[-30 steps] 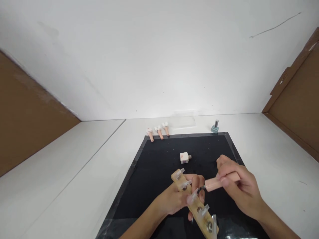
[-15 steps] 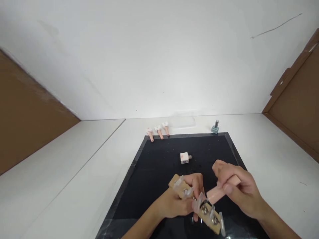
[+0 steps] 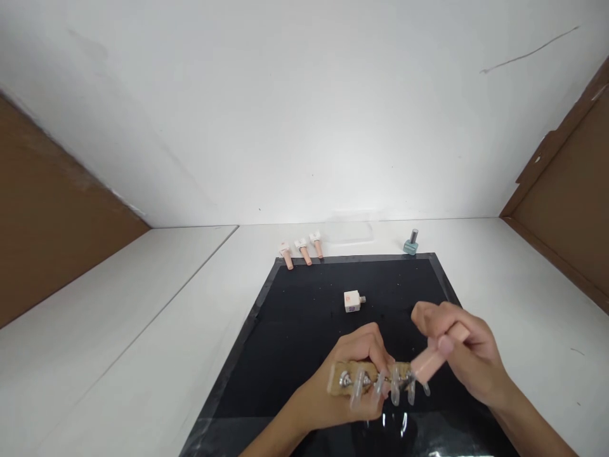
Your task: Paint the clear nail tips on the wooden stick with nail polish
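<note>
My left hand [image 3: 328, 397] is closed around a tan nail-tip holder [image 3: 351, 367], which lies nearly level across the fingers. Several clear false nail tips [image 3: 356, 390] stick out from metal studs along it. My right hand [image 3: 478, 355] grips the pink cap of a nail polish brush [image 3: 435, 358]. The cap slants down to the left, and its dark bristles are at the nail tips on the holder's right half; whether they touch one I cannot tell. Beyond the hands, an uncapped white nail polish bottle [image 3: 352, 302] lies on its side, neck pointing right.
A black mat [image 3: 280, 343] covers the middle of the white table [image 3: 157, 317]. Three white bottles with pink caps [image 3: 305, 255] lie at its far left edge. A teal bottle [image 3: 410, 246] and a clear plastic tray [image 3: 349, 236] are at the back. Brown cardboard panels [image 3: 566, 190] flank both sides.
The nail-tip holder has turned from a steep diagonal to almost level, its right end rising. My right hand has shifted slightly right and up with the brush cap.
</note>
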A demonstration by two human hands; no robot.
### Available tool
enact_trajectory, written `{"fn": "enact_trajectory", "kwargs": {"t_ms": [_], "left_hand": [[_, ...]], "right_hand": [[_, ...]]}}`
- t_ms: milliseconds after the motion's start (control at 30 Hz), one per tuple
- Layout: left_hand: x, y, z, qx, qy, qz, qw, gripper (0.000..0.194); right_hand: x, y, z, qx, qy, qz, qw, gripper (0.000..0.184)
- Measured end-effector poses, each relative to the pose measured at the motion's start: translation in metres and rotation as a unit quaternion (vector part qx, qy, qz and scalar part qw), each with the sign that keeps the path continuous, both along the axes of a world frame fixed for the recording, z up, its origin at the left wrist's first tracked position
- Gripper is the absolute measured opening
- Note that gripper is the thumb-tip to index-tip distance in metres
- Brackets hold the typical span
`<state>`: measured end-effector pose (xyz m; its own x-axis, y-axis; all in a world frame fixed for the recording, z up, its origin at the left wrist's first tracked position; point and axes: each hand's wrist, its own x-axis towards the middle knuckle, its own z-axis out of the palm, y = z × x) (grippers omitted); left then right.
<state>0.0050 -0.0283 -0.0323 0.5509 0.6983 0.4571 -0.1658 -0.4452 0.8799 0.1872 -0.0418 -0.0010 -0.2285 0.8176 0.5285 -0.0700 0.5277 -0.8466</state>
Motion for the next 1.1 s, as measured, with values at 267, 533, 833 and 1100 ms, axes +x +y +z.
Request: {"fn": "enact_trajectory", "kwargs": {"t_ms": [267, 533, 833, 1100], "left_hand": [[-0.004, 0.003, -0.005, 0.046, 0.031, 0.011, 0.998, 0.013], [-0.006, 0.005, -0.014, 0.072, 0.073, -0.001, 0.995, 0.017], [-0.006, 0.005, -0.012, 0.070, 0.104, -0.010, 0.992, 0.017], [-0.006, 0.007, -0.013, 0.071, 0.113, 0.003, 0.991, 0.018]], "right_hand": [[0.003, 0.000, 0.003, 0.039, -0.035, -0.021, 0.998, 0.027], [0.003, 0.003, 0.005, 0.069, -0.070, -0.057, 0.994, 0.023], [0.003, 0.002, 0.005, 0.075, -0.085, -0.071, 0.991, 0.026], [0.004, 0.003, 0.011, 0.107, -0.136, -0.083, 0.981, 0.027]]}}
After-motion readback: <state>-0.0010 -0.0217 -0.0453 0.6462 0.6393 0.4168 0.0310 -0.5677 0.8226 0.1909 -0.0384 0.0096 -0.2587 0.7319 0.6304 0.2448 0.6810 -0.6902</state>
